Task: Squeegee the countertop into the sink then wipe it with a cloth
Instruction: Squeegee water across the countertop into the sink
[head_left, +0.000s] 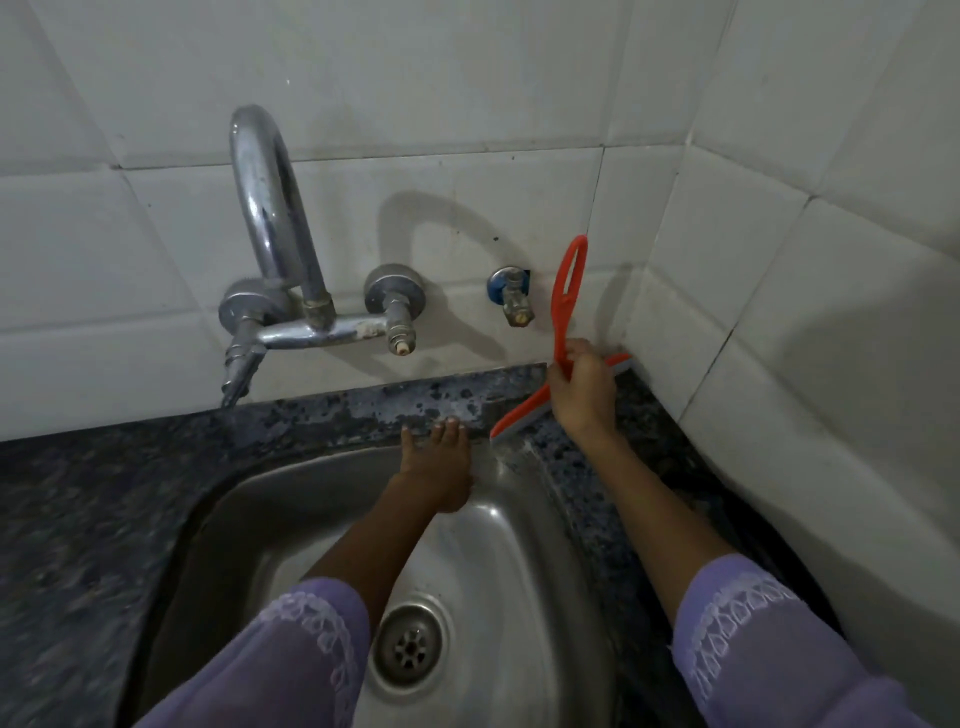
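An orange squeegee (567, 291) stands with its handle upright and its grey-edged blade on the dark speckled countertop (395, 402) at the sink's far right corner. My right hand (584, 395) grips the handle just above the blade. The blade's left end reaches the rim of the steel sink (540, 545). My left hand (436, 467) lies flat over the sink's far rim, straight fingers touching the countertop strip behind it. No cloth is in view.
A chrome mixer tap (270, 260) with a tall curved spout sticks out of the white tiled wall (467, 104) above the sink. A small blue-collared valve (511, 296) sits beside the squeegee handle. A tiled side wall closes in on the right. The drain (410, 647) lies near me.
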